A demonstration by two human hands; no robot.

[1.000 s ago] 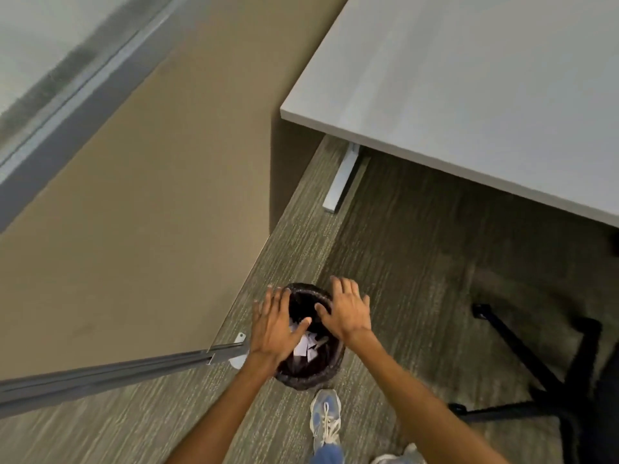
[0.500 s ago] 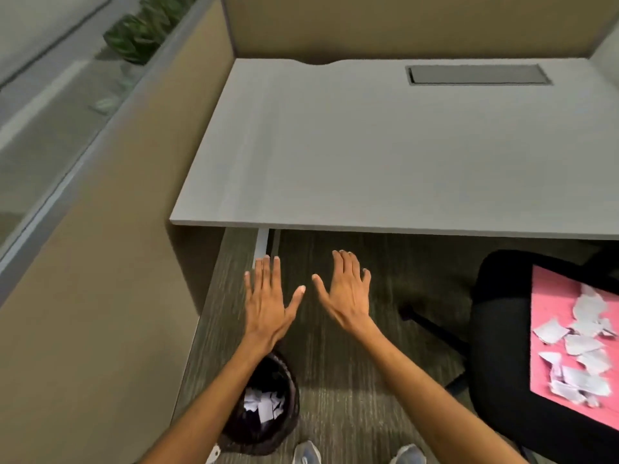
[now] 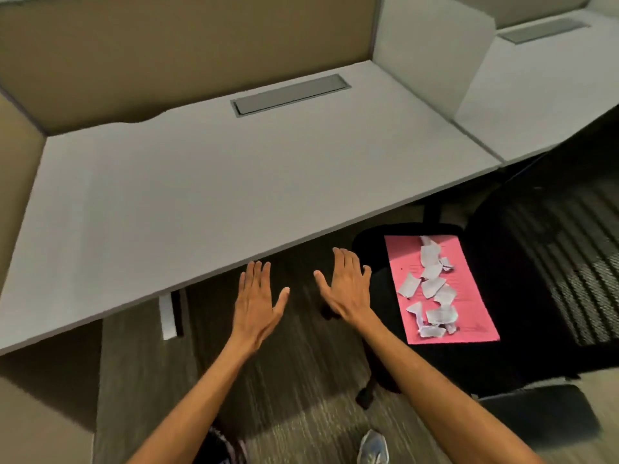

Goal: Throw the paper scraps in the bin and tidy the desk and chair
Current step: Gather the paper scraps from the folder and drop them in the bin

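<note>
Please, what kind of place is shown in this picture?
Most likely an office cubicle. A grey desk with a cable hatch stands between partition panels, and a black office chair holding a pink sheet with paper scraps stands on carpet.

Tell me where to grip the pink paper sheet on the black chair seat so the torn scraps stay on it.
Probably take the pink paper sheet by both long edges, one hand per side, coming from above, and curl them up slightly. It lies flat on the black chair seat, and the white torn paper scraps run down its middle, so cradling should keep them in. Both hands, left and right, are empty.
</note>
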